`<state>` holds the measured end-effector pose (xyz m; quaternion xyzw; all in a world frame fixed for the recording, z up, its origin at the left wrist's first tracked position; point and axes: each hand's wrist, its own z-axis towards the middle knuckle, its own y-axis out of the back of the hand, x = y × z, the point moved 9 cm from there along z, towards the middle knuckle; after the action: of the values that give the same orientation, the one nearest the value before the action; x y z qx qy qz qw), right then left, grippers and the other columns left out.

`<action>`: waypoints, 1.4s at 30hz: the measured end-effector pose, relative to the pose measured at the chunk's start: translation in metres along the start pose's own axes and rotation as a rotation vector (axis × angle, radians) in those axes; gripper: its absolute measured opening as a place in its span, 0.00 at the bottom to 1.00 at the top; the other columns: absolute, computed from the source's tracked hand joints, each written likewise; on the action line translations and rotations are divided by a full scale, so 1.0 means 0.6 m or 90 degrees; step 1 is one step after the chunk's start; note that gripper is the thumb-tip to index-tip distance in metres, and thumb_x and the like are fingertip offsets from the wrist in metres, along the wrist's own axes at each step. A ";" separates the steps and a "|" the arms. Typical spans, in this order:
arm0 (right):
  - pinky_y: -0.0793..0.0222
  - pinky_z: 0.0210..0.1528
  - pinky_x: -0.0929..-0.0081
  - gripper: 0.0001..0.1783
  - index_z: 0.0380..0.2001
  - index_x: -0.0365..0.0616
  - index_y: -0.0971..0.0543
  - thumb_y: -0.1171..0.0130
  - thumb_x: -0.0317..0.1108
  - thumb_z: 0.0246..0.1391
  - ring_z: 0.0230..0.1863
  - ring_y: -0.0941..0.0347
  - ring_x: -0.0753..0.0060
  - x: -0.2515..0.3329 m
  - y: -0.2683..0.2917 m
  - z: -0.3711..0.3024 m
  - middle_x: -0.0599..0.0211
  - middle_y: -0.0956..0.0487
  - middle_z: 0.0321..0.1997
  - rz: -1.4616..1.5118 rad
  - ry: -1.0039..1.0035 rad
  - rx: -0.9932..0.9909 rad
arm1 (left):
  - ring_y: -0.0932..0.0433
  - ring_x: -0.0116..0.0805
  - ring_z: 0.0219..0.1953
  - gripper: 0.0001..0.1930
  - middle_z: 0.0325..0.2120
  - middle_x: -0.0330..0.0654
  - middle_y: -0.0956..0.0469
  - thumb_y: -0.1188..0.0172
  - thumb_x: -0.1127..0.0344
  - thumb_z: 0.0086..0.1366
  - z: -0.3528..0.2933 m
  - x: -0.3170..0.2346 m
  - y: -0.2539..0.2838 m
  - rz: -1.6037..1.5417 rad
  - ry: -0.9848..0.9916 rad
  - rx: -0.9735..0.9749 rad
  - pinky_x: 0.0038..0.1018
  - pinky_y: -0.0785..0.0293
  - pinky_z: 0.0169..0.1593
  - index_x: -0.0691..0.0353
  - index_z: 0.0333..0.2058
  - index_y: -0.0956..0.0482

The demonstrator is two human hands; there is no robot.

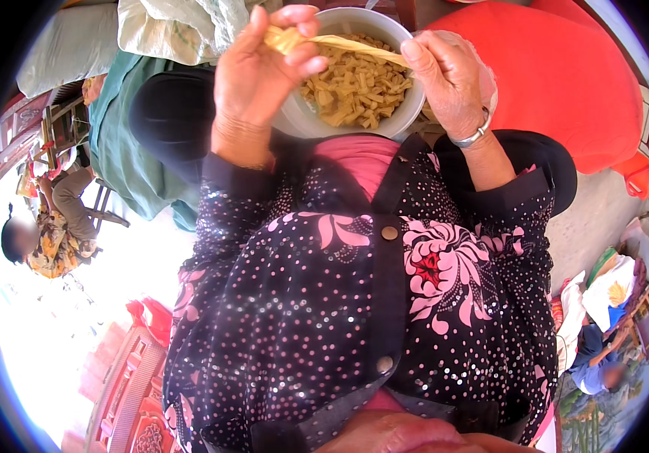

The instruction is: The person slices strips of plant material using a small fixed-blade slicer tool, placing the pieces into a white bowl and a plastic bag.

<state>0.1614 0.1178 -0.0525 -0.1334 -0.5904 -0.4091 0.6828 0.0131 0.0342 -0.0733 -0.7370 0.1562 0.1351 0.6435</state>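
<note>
Stretched between my hands above a white bucket (291, 113) is a pale yellow twisted strip (355, 47). Its left end is bunched into a small fold among the curled fingers of my left hand (253, 75). My right hand (453, 79), with a silver bangle at its wrist, pinches the other end between thumb and fingers. Inside the bucket lie many short, folded, tan-yellow pieces (355, 94), of much the same colour as the strip. I cannot tell what material the strip is.
Beside the bucket, a large red bag (558, 83) bulges on the right. White sacks (181, 26) and green cloth (132, 151) are on the left. One person (56, 226) sits at far left, another (600, 362) at far right. A carved red chair (132, 392) stands at lower left.
</note>
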 end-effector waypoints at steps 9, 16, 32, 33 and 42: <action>0.37 0.25 0.84 0.11 0.31 0.40 0.26 0.40 0.37 0.54 0.21 0.35 0.85 -0.057 -0.029 -0.025 0.72 0.28 0.20 0.053 -0.108 0.054 | 0.35 0.25 0.27 0.28 0.36 0.41 0.31 0.61 0.50 0.70 -0.003 0.002 0.019 0.155 -0.052 -0.098 0.30 0.29 0.39 0.74 0.50 0.32; 0.32 0.21 0.89 0.11 0.40 0.39 0.28 0.47 0.35 0.60 0.28 0.29 0.86 -0.086 -0.061 -0.044 0.74 0.26 0.28 0.093 -0.241 0.128 | 0.41 0.17 0.14 0.23 0.20 0.35 0.30 0.52 0.51 0.67 -0.018 0.014 0.051 0.470 -0.029 -0.289 0.18 0.33 0.24 0.70 0.40 0.25; 0.41 0.27 0.83 0.18 0.22 0.39 0.28 0.50 0.42 0.61 0.23 0.39 0.84 -0.019 -0.065 -0.018 0.74 0.32 0.18 0.121 -0.154 0.173 | 0.42 0.17 0.17 0.04 0.16 0.29 0.39 0.43 0.68 0.61 -0.024 0.000 0.038 0.283 -0.083 -0.267 0.18 0.42 0.21 0.63 0.31 0.24; 0.41 0.27 0.83 0.18 0.22 0.39 0.28 0.50 0.42 0.61 0.22 0.39 0.84 -0.002 -0.053 -0.003 0.73 0.32 0.18 0.059 -0.114 0.163 | 0.42 0.17 0.18 0.04 0.16 0.29 0.39 0.43 0.69 0.61 -0.018 -0.004 0.031 0.277 -0.091 -0.264 0.18 0.42 0.21 0.62 0.31 0.24; 0.38 0.23 0.67 0.14 0.23 0.39 0.28 0.48 0.37 0.57 0.20 0.32 0.53 0.108 0.050 0.148 0.54 0.29 0.18 -0.138 0.184 -0.051 | 0.38 0.16 0.14 0.06 0.16 0.31 0.34 0.45 0.66 0.63 0.090 -0.116 -0.098 0.436 -0.268 -0.139 0.15 0.39 0.21 0.62 0.32 0.25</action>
<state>0.1189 0.1695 0.0397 -0.0362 -0.4801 -0.5185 0.7066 -0.0265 0.0989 0.0007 -0.6628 0.2423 0.5049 0.4970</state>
